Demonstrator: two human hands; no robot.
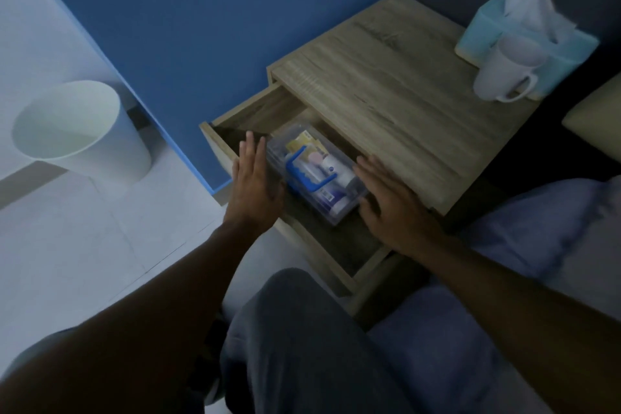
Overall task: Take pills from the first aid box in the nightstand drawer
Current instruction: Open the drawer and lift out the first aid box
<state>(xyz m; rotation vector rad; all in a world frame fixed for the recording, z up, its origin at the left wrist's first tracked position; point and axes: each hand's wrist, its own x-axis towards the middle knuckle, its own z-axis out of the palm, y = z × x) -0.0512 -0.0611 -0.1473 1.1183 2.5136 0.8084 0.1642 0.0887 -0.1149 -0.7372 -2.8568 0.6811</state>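
Pills are not visible as such yet; they should be somewhere among the packets and bottles inside the clear box (316, 175), which lies in the open drawer (336, 245) of the nightstand (386, 87), lid on and blue handle (304, 168) folded across the top. Nearest me are my knees, at six o'clock. Past them my left hand (257, 178) stands flat and wide open at the box's nine o'clock side, apparently just touching its wall, holding nothing. My right hand (393, 205), also spread and empty, sits at the box's three o'clock end, partly over the drawer's edge. Both palms face the box, so I judge the step is lifting it out. To do it well I should press evenly on both sides, keep it level so the contents don't shift, and clear the nightstand top above. Farther off, at one o'clock, a mug (504, 74) and tissue box (524, 33) stand on top; a bin (77, 131) sits at ten o'clock.
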